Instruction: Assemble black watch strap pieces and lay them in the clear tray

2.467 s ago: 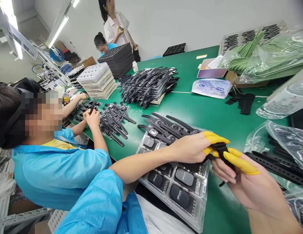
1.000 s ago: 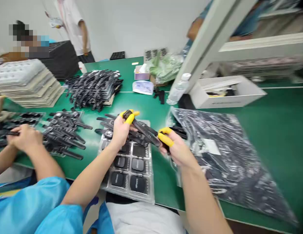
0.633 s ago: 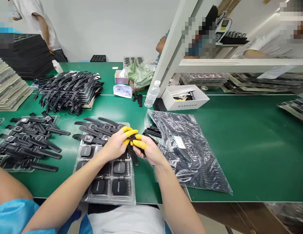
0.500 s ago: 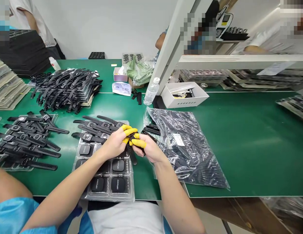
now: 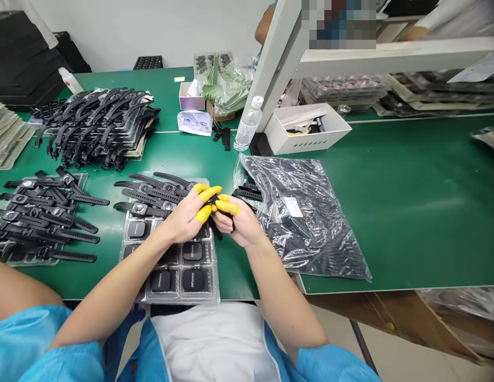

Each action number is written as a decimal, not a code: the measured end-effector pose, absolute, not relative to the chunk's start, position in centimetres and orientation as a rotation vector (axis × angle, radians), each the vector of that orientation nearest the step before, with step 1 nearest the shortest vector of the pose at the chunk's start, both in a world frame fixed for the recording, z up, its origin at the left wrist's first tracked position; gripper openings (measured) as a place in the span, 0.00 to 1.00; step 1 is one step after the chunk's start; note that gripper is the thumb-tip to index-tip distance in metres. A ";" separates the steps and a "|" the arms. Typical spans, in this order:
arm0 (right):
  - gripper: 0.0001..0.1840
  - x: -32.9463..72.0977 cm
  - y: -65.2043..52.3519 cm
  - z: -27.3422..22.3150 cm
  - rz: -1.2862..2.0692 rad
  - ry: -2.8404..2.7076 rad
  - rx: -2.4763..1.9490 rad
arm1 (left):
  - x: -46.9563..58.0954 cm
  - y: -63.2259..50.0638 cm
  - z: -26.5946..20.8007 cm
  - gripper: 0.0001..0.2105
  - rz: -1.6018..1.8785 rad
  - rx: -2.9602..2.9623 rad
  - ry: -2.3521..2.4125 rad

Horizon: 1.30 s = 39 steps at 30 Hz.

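Yellow finger cots cover several fingertips on both hands. My left hand (image 5: 190, 211) and my right hand (image 5: 239, 218) meet above the right side of a clear plastic tray (image 5: 215, 289). Between them they pinch a black smartwatch (image 5: 215, 227), mostly hidden by the fingers, with one strap hanging below. Under my left hand, the tray holds square black watch heads (image 5: 193, 279) in its front pockets. Several watches with straps (image 5: 139, 208) lie across its back part. Just right of my right hand, loose black straps (image 5: 249, 192) poke from the mouth of a clear bag of straps (image 5: 314, 223).
Another tray of strapped watches (image 5: 43, 223) lies at left, with a tall stack of watch trays (image 5: 99, 127) behind it. A water bottle (image 5: 249, 124) and a white box (image 5: 308, 130) stand by a white post (image 5: 276, 63). A co-worker's arm (image 5: 19, 289) rests at far left.
The view has tilted down a little, so the table sits higher. Both hands stay together on the watch; the left fingers have straightened slightly and the right fingers have shifted around it.
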State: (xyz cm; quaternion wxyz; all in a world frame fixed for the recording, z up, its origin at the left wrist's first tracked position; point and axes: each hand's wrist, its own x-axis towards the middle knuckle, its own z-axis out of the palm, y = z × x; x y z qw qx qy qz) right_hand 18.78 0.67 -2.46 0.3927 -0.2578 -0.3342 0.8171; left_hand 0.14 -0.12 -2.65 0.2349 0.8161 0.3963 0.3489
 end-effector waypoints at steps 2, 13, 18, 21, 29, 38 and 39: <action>0.16 18.9 0.7 -2.4 2.074 -0.841 -0.646 | 0.0 0.0 -2.4 0.21 0.966 2.256 1.036; 0.13 19.4 1.1 -2.0 2.071 -0.864 -0.644 | 0.5 0.4 -2.1 0.20 0.943 2.435 1.046; 0.15 19.5 1.0 -2.0 2.053 -0.901 -0.719 | 0.6 0.1 -1.5 0.21 0.758 2.512 1.174; 0.15 19.7 1.0 -2.2 2.051 -0.943 -0.753 | 0.7 0.1 -1.3 0.20 0.686 2.513 1.200; 0.21 20.0 0.9 -2.2 1.769 -1.183 -0.786 | 0.5 0.2 -0.5 0.24 0.778 2.350 1.143; 0.17 22.9 1.8 -1.9 1.240 -1.825 -0.904 | -4.6 -0.4 7.3 0.18 0.251 2.483 1.743; 0.18 23.1 1.8 -1.9 1.207 -1.892 -0.900 | -5.3 -0.6 7.6 0.17 0.141 2.504 1.770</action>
